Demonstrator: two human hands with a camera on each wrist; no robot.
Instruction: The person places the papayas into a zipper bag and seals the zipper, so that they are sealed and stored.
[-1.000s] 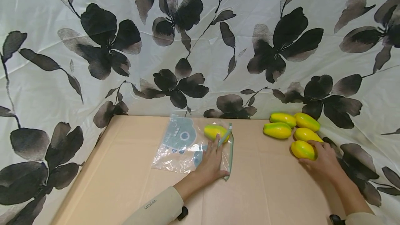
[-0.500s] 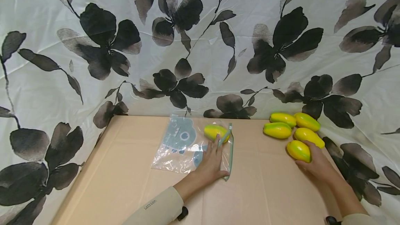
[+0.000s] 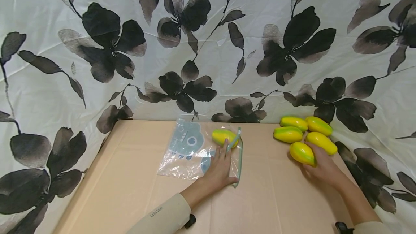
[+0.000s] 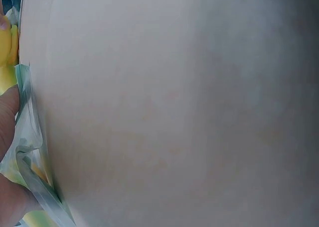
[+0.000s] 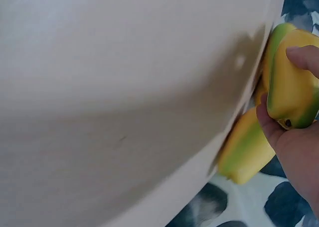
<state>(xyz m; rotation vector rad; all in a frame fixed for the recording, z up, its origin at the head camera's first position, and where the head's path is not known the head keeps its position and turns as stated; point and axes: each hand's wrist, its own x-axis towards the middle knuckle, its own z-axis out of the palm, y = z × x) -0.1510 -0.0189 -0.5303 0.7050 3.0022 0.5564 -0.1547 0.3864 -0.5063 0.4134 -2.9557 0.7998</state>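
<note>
My right hand (image 3: 323,167) grips a plump yellow-green papaya-like fruit (image 3: 302,153), its thumb and fingers round the sides. In the right wrist view the held fruit (image 5: 294,82) shows a dark stem end. My left hand (image 3: 217,169) lies with spread fingers on a clear zip bag (image 3: 191,165) with a blue cartoon print. Its fingertips are at the folded-back zip edge and its thumb at the near end of that edge. Inside the bag is another such fruit (image 3: 222,136). The left wrist view shows the green zip strip (image 4: 37,179) bowed apart beside the fingers.
Several more of these fruits (image 3: 288,134) cluster at the table's back right, just beyond the right hand. A tan tabletop (image 3: 260,190) spans the front. White cloth with dark flowers (image 3: 240,64) hangs behind it and shows along both sides.
My right hand has moved left and slightly away from me with the gripped fruit, off its earlier spot near the right edge. The left hand and bag stay as they were.
</note>
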